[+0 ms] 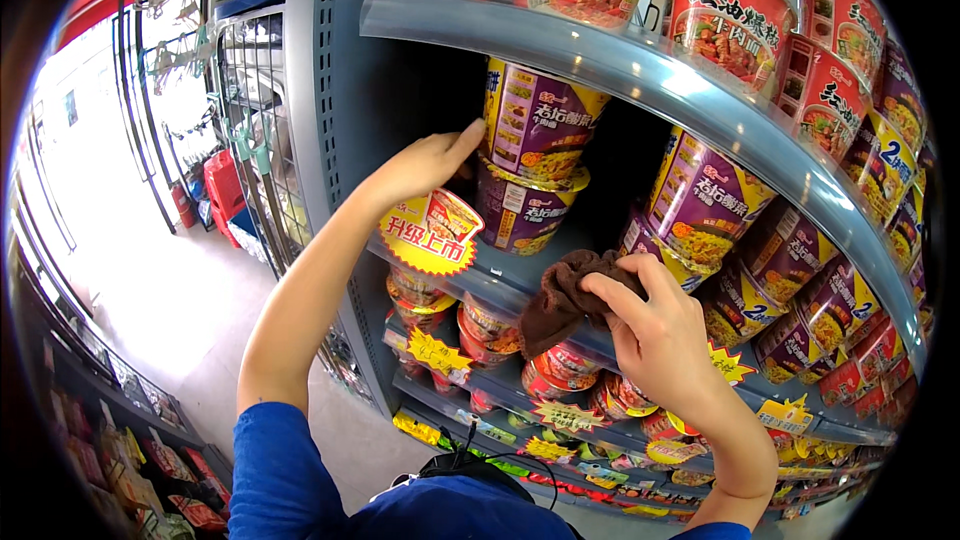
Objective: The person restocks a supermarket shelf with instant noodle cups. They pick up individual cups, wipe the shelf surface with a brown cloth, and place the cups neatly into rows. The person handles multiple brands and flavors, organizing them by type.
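My left hand (429, 165) is at the left side of the upper of two stacked purple instant noodle cups (541, 120). One finger points up along that cup's edge, and the other fingers are partly hidden in shadow. Beneath it stands the lower purple noodle cup (523, 210) on the grey metal shelf (499, 266). My right hand (660, 315) pinches a crumpled dark brown cloth (566, 300) at the shelf's front edge. Just behind the cloth is another stack of purple noodle cups (705, 195), its lower cup partly covered.
Overhead, a curved shelf lip (645, 52) carries red noodle cups (727, 22). A yellow promotional tag (429, 236) hangs from the shelf edge beside my left forearm. Lower shelves hold more red cups (487, 330). Leftwards are a wire rack (259, 112), red plastic stools (223, 191) and a fire extinguisher (182, 206).
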Tool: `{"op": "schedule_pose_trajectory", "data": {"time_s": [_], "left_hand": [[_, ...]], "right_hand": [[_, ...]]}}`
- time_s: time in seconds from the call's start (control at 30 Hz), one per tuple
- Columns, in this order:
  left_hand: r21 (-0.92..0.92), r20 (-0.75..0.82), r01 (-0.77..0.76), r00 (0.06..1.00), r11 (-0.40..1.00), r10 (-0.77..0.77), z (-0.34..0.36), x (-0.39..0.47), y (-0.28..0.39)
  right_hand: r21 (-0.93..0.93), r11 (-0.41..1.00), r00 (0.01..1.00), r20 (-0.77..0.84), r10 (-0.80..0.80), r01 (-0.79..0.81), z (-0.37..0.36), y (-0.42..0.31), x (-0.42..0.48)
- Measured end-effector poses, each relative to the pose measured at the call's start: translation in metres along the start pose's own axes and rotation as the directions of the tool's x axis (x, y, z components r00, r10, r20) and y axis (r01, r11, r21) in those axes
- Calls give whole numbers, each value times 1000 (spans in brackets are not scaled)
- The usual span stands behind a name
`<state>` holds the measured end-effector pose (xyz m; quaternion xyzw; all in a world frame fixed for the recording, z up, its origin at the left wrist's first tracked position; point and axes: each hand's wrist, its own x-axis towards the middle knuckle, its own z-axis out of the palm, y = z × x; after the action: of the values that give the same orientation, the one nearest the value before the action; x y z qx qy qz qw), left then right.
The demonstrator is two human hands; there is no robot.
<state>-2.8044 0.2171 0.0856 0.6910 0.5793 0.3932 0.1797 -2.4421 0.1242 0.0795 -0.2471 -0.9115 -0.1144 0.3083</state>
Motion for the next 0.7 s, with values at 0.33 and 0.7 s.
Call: {"op": "schedule_pose_trajectory", "data": {"time_s": [0.33,0.7], "left_hand": [[-8,313,-180,934,984,173,10,3,22],[328,-202,-545,758,772,620,-7,-115,-45]], "right_hand": [[384,920,996,77,54,-79,-1,-5,11],[-66,993,981,-161,-108,98,85,-44,181]]}}
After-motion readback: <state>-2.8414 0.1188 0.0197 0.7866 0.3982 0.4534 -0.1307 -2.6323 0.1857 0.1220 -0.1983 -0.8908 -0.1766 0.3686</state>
